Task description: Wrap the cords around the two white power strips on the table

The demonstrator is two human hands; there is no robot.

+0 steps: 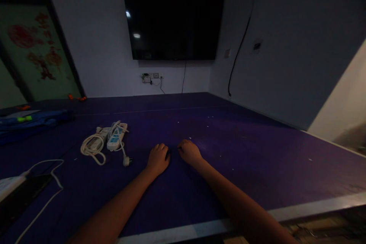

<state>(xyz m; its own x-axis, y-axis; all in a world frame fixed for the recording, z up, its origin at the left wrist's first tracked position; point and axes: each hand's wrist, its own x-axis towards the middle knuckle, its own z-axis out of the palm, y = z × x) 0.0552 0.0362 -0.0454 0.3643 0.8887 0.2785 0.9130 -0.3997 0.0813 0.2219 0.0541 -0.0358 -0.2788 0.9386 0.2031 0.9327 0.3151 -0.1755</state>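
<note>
My left hand (158,159) rests on the purple tabletop (177,198), knuckles up, its fingers curled in. My right hand (189,151) lies a short gap to the right, also with fingers bent under. Nothing shows in either hand, though the undersides of both are hidden. Left of my left hand are two power strips: one white with a blue face (116,139), its plug (127,161) lying toward me, and a greyish one (95,143) with its pale cord (85,148) coiled over it. Neither hand touches them.
A dark flat device (25,194) and a white cable (58,183) lie at the near left. Blue cloth (42,120) is bunched behind them. Small white scraps (233,169) dot the table. A television (174,24) hangs on the far wall; a black cable (240,45) dangles at right.
</note>
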